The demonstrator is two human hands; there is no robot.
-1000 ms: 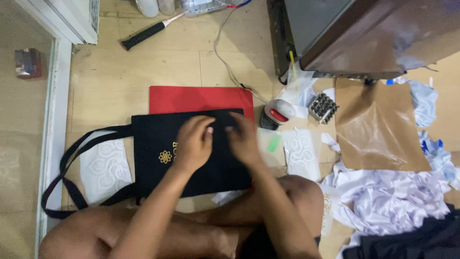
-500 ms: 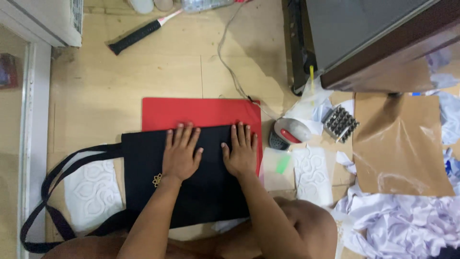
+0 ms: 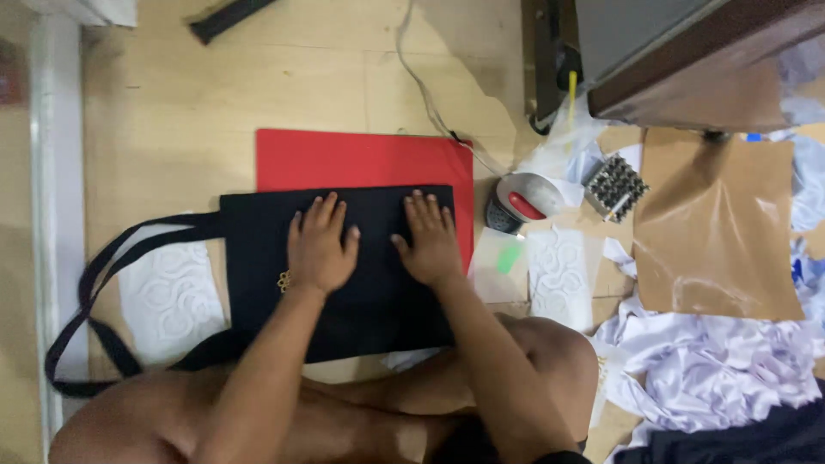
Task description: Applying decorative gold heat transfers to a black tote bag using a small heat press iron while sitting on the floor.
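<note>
While laid over red mat (image 3: 361, 159) — black tote bag (image 3: 344, 275) | pinned flat by left hand (image 3: 320, 245) and right hand (image 3: 430, 241) (fingers spread, palms down) | apparently to smooth it.

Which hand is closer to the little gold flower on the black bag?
Left. The left hand lies flat on the black bag, its wrist edge right beside the gold flower. The right hand lies flat too, farther off toward the bag's other side.
</note>
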